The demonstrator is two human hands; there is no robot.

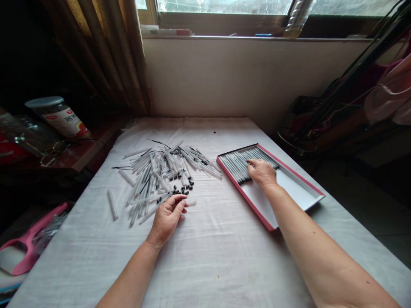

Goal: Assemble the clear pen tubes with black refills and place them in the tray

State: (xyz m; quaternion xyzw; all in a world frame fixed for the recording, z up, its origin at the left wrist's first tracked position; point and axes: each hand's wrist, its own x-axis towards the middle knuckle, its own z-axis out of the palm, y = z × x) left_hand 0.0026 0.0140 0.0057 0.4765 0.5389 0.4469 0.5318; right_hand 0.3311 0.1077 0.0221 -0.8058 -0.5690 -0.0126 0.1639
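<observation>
My left hand (168,216) is closed in a pinch on a clear plastic pen tube (192,203), whose end sticks out to the right of the fingers. Just beyond it, a loose pile of clear pen tubes (141,188) and thin dark refills (157,142) is spread over the cloth. Small black caps (188,188) lie at the pile's near right side. Over on the right, my right hand (262,172) reaches into a shallow pink-edged box (253,209), its fingers together on a neat row of black-ended pens (236,164). Whatever those fingers grip is hidden.
A white cloth (199,265) covers the table. To the left, a lidded jar (64,117) and glasses (53,154) sit on a brown surface, with a pink-handled object (35,239) lower down. A wall and window sill (218,37) stand behind; dark clutter is at right.
</observation>
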